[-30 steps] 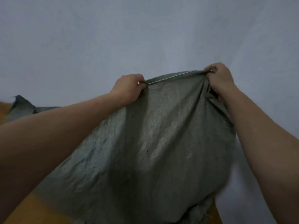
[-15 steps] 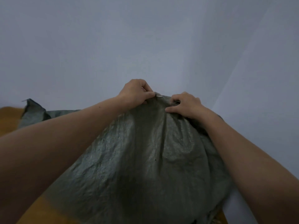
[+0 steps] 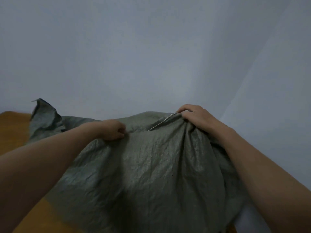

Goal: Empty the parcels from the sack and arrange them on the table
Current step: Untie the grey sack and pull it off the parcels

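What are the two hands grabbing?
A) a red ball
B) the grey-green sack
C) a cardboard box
B: the left hand and the right hand both grip the crumpled cloth of the sack, the right one at its stitched edge.

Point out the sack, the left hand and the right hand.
sack (image 3: 151, 174), head view, crumpled front panel.
left hand (image 3: 114, 130), head view, curled knuckles.
right hand (image 3: 196, 117), head view, back of the hand.

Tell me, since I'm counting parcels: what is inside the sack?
Nothing inside shows: the grey-green sack is opaque and bunched, its hemmed edge gripped by the right hand. Any contents are hidden.
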